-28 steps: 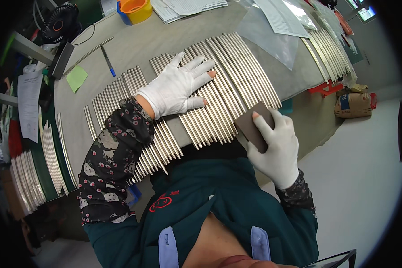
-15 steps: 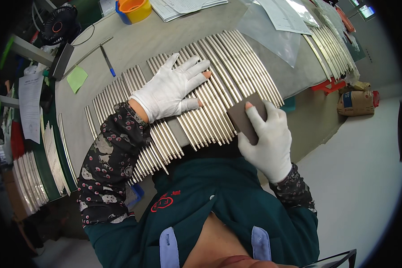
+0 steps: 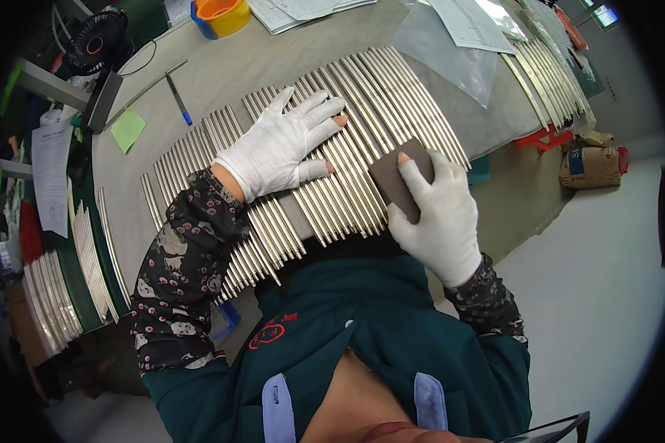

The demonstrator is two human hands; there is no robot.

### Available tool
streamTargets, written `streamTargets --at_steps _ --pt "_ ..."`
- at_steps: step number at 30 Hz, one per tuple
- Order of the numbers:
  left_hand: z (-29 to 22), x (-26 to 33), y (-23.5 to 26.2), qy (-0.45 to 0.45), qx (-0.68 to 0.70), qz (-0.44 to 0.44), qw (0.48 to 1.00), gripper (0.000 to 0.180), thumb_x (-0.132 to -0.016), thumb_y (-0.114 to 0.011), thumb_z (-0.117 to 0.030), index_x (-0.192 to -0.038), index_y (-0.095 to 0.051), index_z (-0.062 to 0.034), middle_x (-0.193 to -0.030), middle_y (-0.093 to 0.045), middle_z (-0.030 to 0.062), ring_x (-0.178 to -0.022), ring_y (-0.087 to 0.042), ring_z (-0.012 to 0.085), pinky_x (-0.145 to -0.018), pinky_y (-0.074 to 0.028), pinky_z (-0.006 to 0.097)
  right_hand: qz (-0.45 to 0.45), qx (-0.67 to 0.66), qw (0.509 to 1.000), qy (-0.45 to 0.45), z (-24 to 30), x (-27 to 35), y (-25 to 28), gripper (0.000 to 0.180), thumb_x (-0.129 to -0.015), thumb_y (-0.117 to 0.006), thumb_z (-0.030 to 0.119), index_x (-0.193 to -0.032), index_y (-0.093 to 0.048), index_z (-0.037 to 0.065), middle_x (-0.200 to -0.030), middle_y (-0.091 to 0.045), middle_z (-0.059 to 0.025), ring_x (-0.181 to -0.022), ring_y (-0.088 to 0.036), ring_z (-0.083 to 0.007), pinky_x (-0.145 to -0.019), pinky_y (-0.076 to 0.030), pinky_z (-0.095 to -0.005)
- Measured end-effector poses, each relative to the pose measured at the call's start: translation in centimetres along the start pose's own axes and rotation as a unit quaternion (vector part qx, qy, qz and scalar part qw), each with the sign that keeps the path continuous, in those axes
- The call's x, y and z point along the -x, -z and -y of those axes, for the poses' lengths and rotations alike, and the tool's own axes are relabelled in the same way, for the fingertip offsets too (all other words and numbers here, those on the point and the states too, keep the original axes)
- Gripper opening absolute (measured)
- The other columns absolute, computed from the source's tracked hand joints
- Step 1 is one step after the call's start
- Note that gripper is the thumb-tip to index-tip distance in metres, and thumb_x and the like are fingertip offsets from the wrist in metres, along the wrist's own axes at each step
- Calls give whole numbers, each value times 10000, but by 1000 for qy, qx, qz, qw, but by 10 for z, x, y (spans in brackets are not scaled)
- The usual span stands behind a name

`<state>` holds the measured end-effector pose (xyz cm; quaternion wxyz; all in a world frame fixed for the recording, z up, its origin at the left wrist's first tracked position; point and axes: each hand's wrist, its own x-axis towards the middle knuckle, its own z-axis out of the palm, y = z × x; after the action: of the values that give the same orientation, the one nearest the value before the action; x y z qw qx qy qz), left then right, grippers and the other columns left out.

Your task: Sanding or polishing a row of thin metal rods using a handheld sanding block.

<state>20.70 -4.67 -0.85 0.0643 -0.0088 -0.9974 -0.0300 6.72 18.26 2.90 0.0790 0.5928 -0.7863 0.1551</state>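
Shiny curved metal strips under flat open left hand; right hand grip around brown sanding pad.

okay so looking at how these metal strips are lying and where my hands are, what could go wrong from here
1. The long silvery metal strips lie loose, side by side, with near ends overhanging the grey table edge; a push from the dark brown sanding pad might slide some off.
2. The left hand in its white glove pins only a few strips; others could shift.
3. Bare fingertips poke through the gloves and may get scraped on strip edges.
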Motion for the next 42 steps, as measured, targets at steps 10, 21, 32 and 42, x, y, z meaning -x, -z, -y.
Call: streamTargets --at_steps 10,21,32,42 --pt "-3 -3 -3 -2 -8 -45 999 798 -934 -266 -682 -1478 -321 -100 -1529 -306 183 -1402 -297 393 -1130 -191 594 -25 -35 999 -18 -17 38 28 616 -609 -741 167 -1208 -610 107 -1220 -513 -188 -1049 -530 -346 -811 -516 -409" --pt "-7 7 3 17 -9 15 1000 764 -938 -277 -668 -1474 -346 -128 -1524 -324 171 -1402 -304 379 -1132 -185 591 14 -31 999 7 -2 19 10 582 -632 -745 212 -1189 -621 100 -1177 -531 -210 -1006 -550 -351 -767 -531 -406" --pt "-6 10 -1 16 -14 -4 1000 756 -941 -248 -673 -1476 -347 -148 -1531 -318 159 -1405 -301 372 -1144 -166 571 -41 -33 999 10 -24 33 29 594 -611 -740 148 -1189 -620 91 -1187 -540 -185 -1011 -548 -356 -783 -522 -425" --pt "-6 8 -1 27 -8 2 1000 804 -928 -258 -692 -1473 -331 -106 -1530 -308 184 -1411 -284 384 -1152 -161 559 -33 -4 999 -18 -18 33 26 607 -603 -751 177 -1190 -615 101 -1207 -528 -186 -1033 -541 -357 -790 -526 -415"
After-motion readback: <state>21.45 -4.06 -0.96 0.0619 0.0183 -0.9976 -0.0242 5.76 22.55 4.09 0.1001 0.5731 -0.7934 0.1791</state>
